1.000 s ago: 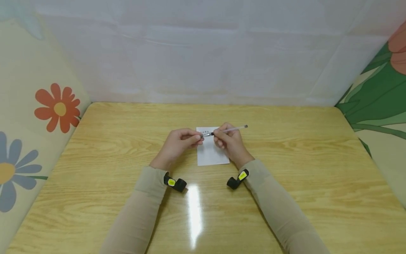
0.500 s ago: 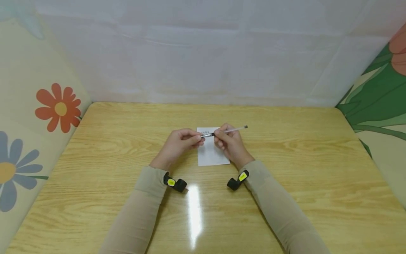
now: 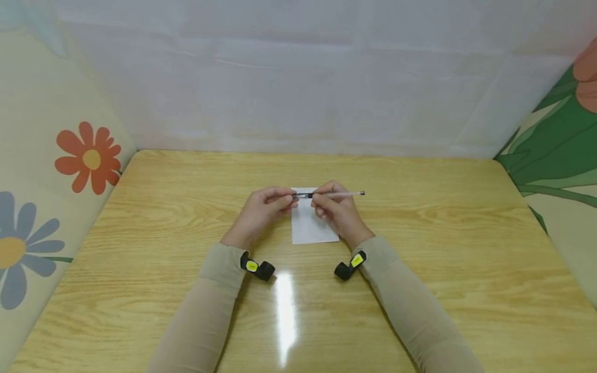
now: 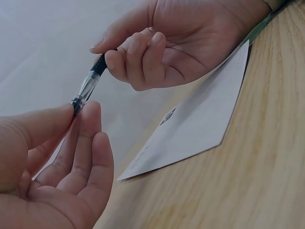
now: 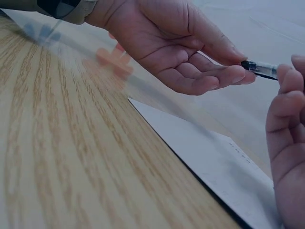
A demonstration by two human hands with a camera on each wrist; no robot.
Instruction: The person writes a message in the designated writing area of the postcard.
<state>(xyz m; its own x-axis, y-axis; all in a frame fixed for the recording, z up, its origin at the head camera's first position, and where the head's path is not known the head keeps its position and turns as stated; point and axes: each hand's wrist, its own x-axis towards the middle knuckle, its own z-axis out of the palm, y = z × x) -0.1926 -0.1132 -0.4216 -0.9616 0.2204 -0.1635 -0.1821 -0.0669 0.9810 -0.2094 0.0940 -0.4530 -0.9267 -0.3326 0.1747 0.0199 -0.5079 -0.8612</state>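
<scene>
A slim gel pen (image 3: pixel 356 193) with a clear barrel is held nearly level above a small sheet of white paper (image 3: pixel 313 228). My right hand (image 3: pixel 339 210) pinches it by the barrel, near its black grip (image 4: pixel 99 64), between thumb and forefinger. At the other end, a clear cap (image 4: pixel 86 88) with a dark tip covers the pen's point. My left hand (image 3: pixel 265 210) pinches that tip with thumb and fingertips. Other fingers of both hands stay loosely bent. Small handwritten marks (image 5: pixel 239 151) show on the paper, which lies on the wooden table.
The wooden table (image 3: pixel 158 217) spreads around both hands, with a glare patch (image 3: pixel 286 311) near the front. A white cloth backdrop (image 3: pixel 298 93) rises behind. Flower-printed panels (image 3: pixel 28 140) stand at the sides. Black wrist cameras (image 3: pixel 344 270) sit on both sleeves.
The pen's far right end has dropped a little, so the pen lies more level. Both hands have shifted only slightly and keep their hold.
</scene>
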